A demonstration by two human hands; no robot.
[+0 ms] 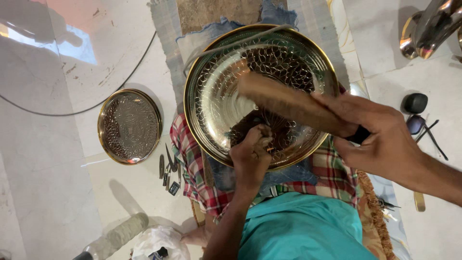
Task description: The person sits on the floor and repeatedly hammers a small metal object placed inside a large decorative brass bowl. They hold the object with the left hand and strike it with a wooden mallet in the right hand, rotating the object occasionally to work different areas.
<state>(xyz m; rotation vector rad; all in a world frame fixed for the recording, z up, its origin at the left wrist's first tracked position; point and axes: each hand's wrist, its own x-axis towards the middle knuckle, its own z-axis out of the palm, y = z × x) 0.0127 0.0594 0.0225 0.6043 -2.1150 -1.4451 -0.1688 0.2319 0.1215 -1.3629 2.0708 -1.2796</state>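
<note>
Pale marble floor (43, 159). Big engraved brass tray (216, 96) on checked cloth (192, 168); left hand (251, 156) pinching small tool, right hand (380, 137) clamped round wooden mallet (288, 103). Smaller tray (129, 126) at nine o'clock.

Our right hand (380, 139) holds the wooden mallet (288, 103) across the large engraved tray (211, 96), blocking the span above the grip of our left hand (251, 156). Tray rim hems that grip in toward the body. Left of the grip: small chisels (168, 171) on the floor, then the smaller tray (129, 126). Open floor beyond those. Past the right hand: dark glasses (423, 126), brass vessel (428, 29).
</note>
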